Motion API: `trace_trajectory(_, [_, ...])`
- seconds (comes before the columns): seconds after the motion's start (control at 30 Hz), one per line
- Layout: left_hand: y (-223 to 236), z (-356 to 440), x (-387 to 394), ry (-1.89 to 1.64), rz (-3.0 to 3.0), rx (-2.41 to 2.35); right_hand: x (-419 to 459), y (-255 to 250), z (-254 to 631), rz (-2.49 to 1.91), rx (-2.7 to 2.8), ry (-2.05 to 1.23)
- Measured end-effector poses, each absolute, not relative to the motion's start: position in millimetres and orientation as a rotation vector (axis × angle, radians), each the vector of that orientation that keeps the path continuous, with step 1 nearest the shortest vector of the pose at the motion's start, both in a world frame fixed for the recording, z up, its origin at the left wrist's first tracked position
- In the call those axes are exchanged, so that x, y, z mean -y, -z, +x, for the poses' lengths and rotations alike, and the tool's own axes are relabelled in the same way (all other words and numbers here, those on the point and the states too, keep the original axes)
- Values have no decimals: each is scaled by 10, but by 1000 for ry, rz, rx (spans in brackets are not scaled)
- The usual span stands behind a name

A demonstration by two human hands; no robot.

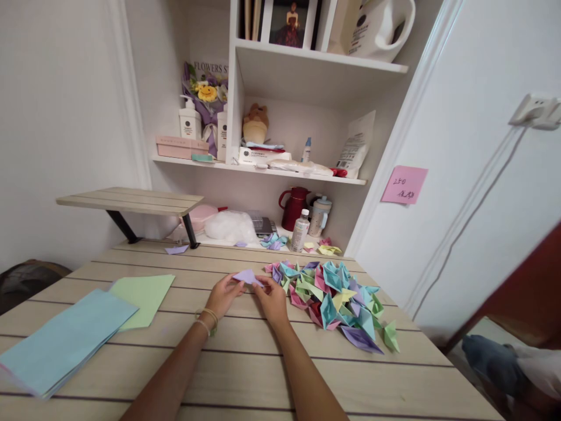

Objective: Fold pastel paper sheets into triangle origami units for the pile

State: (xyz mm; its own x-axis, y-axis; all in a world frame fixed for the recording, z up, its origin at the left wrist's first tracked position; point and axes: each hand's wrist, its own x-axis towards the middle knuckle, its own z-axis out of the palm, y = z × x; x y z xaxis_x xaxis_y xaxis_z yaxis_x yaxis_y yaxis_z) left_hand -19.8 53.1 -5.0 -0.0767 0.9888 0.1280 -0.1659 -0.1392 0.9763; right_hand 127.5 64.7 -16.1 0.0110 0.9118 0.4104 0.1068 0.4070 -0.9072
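A small folded piece of purple paper (pixel 246 276) is held between my two hands, above the middle of the wooden table (pixel 236 374). My left hand (pixel 222 297) pinches its left end with thumb and fingers. On its right end, the fingers of my right hand (pixel 272 303) are closed. Just right of my right hand lies a heap of folded paper boats (pixel 333 295) in blue, green, pink, purple and yellow. To the left rest a stack of blue paper sheets (pixel 70 339) and a green paper sheet (pixel 144 298) partly beneath it.
A small raised stand (pixel 131 200) occupies the table's back left, with a purple paper boat (pixel 176 249) by its leg. Behind the table, the shelf holds a clear bottle (pixel 300 231), a red jug (pixel 294 207) and a plastic bag (pixel 232 227). A pink note (pixel 404 185) sticks to the right wall.
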Motion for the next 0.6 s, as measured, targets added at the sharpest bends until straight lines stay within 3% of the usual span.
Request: trace_trajectory(0.6, [60,-203,-518,-1440,1117,-1038,-686,212,1277,-983,1431,-787])
